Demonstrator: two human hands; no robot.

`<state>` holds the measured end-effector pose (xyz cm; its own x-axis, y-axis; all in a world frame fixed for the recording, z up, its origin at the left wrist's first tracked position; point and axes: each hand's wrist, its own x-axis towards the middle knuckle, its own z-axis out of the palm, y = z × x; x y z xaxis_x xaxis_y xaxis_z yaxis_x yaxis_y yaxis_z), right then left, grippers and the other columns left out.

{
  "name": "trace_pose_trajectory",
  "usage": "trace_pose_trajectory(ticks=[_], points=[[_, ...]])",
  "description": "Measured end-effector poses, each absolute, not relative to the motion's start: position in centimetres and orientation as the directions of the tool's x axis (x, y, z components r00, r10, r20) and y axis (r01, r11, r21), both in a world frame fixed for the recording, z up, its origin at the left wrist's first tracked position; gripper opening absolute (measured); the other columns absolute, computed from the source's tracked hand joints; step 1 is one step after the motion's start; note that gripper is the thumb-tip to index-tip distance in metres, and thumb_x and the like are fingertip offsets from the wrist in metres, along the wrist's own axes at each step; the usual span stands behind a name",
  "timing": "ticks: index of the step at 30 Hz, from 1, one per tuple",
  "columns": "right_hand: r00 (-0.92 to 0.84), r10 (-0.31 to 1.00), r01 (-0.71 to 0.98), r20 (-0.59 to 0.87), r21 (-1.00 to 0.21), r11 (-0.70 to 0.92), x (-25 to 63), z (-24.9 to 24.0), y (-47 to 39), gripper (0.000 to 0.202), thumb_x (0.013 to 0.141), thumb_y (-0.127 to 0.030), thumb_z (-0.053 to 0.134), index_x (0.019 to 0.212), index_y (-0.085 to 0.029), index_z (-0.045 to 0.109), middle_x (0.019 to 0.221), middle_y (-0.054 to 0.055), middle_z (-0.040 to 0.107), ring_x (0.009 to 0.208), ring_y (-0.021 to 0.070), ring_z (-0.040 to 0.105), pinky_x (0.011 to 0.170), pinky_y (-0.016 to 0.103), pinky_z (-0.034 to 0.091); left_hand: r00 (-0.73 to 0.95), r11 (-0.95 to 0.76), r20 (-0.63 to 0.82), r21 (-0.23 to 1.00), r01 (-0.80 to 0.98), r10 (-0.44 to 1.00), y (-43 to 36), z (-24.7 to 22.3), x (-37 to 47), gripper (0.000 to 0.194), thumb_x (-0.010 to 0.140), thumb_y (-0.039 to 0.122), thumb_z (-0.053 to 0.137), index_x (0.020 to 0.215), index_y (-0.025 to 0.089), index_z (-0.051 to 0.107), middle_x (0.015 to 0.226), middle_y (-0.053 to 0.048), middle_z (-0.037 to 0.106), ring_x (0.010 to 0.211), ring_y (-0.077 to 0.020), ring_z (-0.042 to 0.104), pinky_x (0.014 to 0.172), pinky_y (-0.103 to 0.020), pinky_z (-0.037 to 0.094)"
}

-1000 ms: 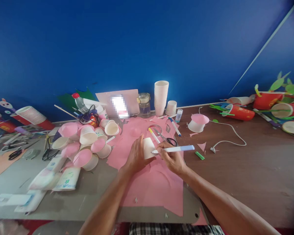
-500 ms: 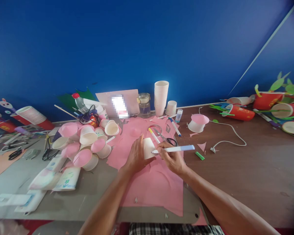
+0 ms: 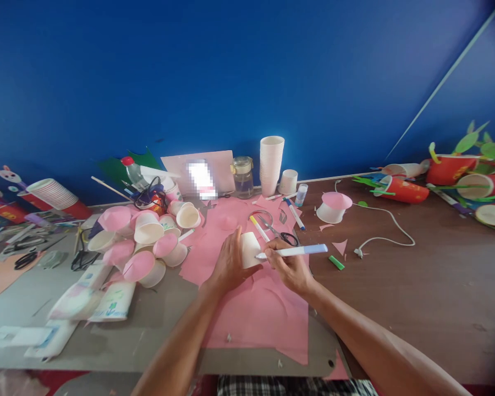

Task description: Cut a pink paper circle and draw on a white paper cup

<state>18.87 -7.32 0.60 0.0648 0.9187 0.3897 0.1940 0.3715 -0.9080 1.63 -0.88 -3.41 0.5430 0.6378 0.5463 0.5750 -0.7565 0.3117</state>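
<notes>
My left hand [image 3: 231, 264] is wrapped round a white paper cup [image 3: 251, 251], which lies tilted above the pink paper [image 3: 256, 324]. Between the fingers of my right hand [image 3: 291, 269] is a white marker with a pale blue end [image 3: 301, 251]; its tip is at the cup's side. Any mark under the tip is too small to tell. Just beyond my hands lie a yellow-and-white marker [image 3: 259, 228] and scissors with black handles [image 3: 289, 238]. A blue-capped marker [image 3: 296, 214] rests further right on the pink paper.
Several cups with pink paper tops [image 3: 138, 266] crowd the left. A tall stack of white cups [image 3: 271, 165], a glass jar [image 3: 243, 179] and a glue stick [image 3: 301, 194] stand behind. On the right are a pink-topped cup [image 3: 330, 212], a green cap [image 3: 336, 262] and a white cable [image 3: 396, 220].
</notes>
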Motion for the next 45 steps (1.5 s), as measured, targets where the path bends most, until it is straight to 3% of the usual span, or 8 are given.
trace_pose_trajectory(ticks=[45], points=[[0.080, 0.924, 0.173, 0.375, -0.918, 0.357, 18.82, 0.60, -7.31, 0.033, 0.091, -0.046, 0.045, 0.071, -0.020, 0.052, 0.057, -0.001, 0.046, 0.058, 0.0144, 0.046, 0.053, 0.028, 0.037, 0.541, -0.741, 0.520, 0.337, 0.581, 0.661, -0.92, -3.27, 1.70, 0.102, 0.074, 0.057, 0.063, 0.144, 0.013, 0.005, 0.131, -0.025, 0.044, 0.117, -0.0373, 0.050, 0.093, -0.052, 0.046]])
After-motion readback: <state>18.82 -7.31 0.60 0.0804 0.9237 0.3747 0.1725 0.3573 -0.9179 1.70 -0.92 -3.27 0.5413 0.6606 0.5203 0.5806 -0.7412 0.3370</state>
